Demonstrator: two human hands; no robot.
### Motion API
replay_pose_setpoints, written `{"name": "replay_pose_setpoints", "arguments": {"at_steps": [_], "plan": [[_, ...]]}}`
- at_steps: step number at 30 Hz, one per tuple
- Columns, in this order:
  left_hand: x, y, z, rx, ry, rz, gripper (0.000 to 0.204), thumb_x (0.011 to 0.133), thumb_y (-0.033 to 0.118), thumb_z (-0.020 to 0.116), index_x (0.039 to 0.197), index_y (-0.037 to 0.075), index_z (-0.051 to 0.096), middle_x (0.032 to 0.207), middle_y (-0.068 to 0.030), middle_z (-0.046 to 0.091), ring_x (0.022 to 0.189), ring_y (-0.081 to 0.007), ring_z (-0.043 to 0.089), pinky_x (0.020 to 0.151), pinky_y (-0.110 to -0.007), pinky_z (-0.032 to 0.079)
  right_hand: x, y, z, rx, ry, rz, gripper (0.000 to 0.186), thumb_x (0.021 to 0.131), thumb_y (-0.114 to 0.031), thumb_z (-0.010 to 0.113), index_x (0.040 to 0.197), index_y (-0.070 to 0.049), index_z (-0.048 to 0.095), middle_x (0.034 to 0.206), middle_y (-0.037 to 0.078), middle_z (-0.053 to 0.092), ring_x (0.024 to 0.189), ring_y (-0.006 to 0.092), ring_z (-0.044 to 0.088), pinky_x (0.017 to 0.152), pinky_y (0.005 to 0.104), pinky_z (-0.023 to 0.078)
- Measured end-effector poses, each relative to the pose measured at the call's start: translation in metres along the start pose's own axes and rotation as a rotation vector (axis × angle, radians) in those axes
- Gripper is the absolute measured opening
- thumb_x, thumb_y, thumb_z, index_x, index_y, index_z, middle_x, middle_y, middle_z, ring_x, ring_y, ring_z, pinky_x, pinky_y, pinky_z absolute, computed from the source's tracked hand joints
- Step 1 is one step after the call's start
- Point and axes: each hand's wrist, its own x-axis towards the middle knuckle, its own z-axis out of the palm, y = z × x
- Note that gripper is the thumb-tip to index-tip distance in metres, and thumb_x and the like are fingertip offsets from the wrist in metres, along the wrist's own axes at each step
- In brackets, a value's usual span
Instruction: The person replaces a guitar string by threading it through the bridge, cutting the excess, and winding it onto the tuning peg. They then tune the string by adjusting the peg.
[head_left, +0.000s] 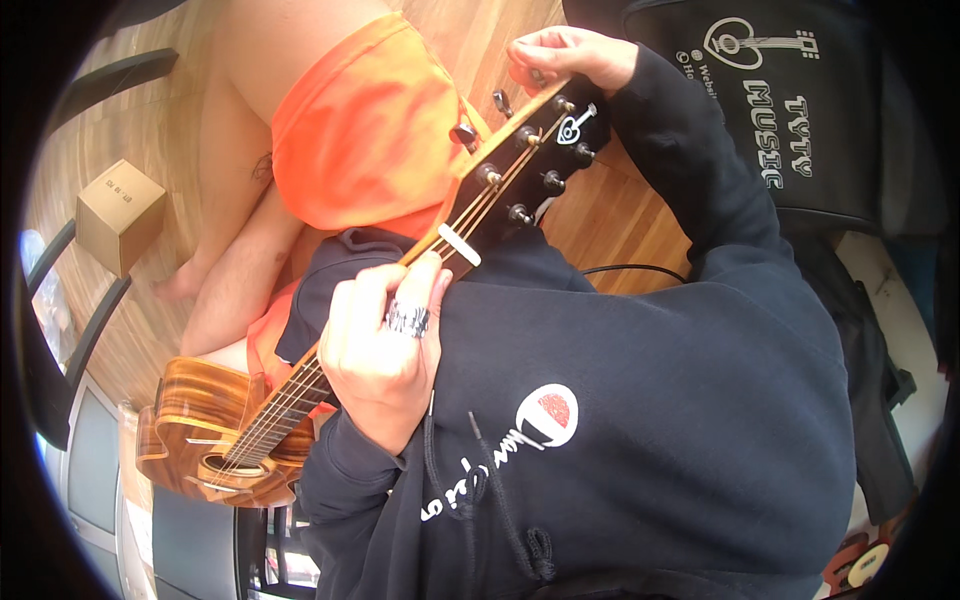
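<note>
An acoustic guitar (215,395) with a glossy brown wooden body lies slantwise, its body at the lower left and its black headstock (545,155) up toward the top. My left hand (380,345), wearing a wide silver ring, is wrapped over the guitar neck (290,405) just below the white nut (459,245). At the far end of the headstock, my right hand (560,60) pinches at the edge, in line with the tuning pegs (500,102); the peg under its fingers is mostly hidden. Strings run over the nut to the posts.
Orange shorts (365,130) and bare legs (235,180) are beyond the guitar. A black printed bag (850,120) stands at the upper right. At left are a cardboard box (122,215) and black chair parts (115,80). A thin cable (640,267) crosses the wooden floor (600,230).
</note>
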Motion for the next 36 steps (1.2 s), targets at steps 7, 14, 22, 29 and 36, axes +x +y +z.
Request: {"name": "replay_pose_setpoints", "arguments": {"at_steps": [7, 14, 22, 29, 36], "plan": [[-0.024, -0.008, -0.002, 0.016, 0.158, -0.086, 0.03, 0.067, 0.016, 0.084, 0.091, 0.007, 0.068, 0.094, -0.004, 0.062, 0.083, -0.024, 0.059, 0.074, -0.038, 0.044, -0.017, -0.018, 0.024, -0.22, 0.267, 0.026, 0.034, 0.089, -0.033, 0.065, 0.07, -0.012, 0.047, 0.066, -0.005, 0.045, 0.064, 0.007, 0.045, 0.061, 0.0241, 0.035], [-0.044, -0.024, -0.022, 0.076, 0.077, -0.036, 0.041, 0.074, 0.047, 0.074, 0.085, 0.009, 0.063, 0.063, -0.0008, 0.048, 0.054, -0.0173, 0.052, 0.051, -0.031, 0.042, -0.044, -0.035, 0.047, -0.045, 0.047, -0.084, 0.029, 0.09, -0.032, 0.052, 0.079, -0.005, 0.05, 0.072, -0.001, 0.042, 0.07, 0.0106, 0.043, 0.064, 0.0251, 0.034], [-0.054, -0.013, -0.063, -0.004, 0.233, 0.04, 0.037, 0.071, 0.041, 0.08, 0.081, 0.009, 0.063, 0.061, 0.0007, 0.044, 0.05, -0.0143, 0.048, 0.047, -0.029, 0.037, -0.048, -0.063, 0.046, 0.513, -0.278, -0.337, 0.026, 0.087, -0.024, 0.067, 0.075, -0.01, 0.049, 0.067, 0.002, 0.049, 0.064, 0.0104, 0.041, 0.052, 0.0219, 0.04], [-0.061, -0.015, -0.114, 0.003, 0.414, 0.072, 0.041, 0.072, 0.04, 0.081, 0.088, 0.005, 0.066, 0.062, -0.0024, 0.054, 0.048, -0.0188, 0.051, 0.045, -0.031, 0.04, -0.024, -0.186, 0.108, 0.282, -0.271, -0.409, 0.041, 0.083, -0.023, 0.075, 0.11, -0.005, 0.051, 0.065, -0.001, 0.044, 0.053, 0.0054, 0.037, 0.046, 0.0189, 0.032], [-0.073, -0.033, -0.117, -0.028, 0.479, 0.046, 0.037, 0.075, 0.036, 0.079, 0.091, 0.003, 0.07, 0.063, -0.0053, 0.056, 0.049, -0.0228, 0.053, 0.047, -0.033, 0.042, 0.008, -0.202, 0.112, 0.094, -0.414, -0.487, 0.035, 0.086, -0.026, 0.07, 0.107, -0.002, 0.055, 0.067, 0.004, 0.049, 0.056, 0.0099, 0.044, 0.048, 0.0215, 0.036]]}}
